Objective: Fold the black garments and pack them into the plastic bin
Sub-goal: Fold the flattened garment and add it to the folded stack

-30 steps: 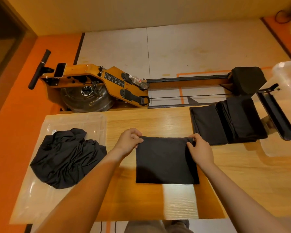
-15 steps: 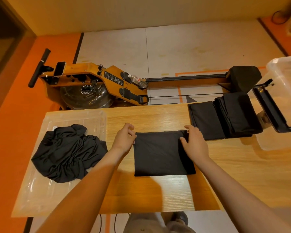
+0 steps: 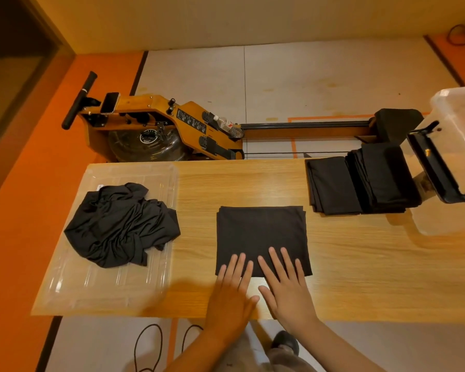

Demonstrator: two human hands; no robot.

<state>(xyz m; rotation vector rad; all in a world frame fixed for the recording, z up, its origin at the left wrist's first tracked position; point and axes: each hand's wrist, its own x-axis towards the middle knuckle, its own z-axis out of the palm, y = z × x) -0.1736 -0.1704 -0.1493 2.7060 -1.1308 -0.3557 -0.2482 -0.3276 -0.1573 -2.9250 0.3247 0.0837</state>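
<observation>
Bare hands and forearms, with a little of the clothing below them.
The left hand and right hand run into forearms that are uncovered as far as the bottom edge of the view. Between the arms shows a strip of grey-brown trousers, loosely creased, and the rounded toe of one dark shoe, too dim for detail.

A single head-worn camera looks steeply down, from close above, over the wooden table.
</observation>
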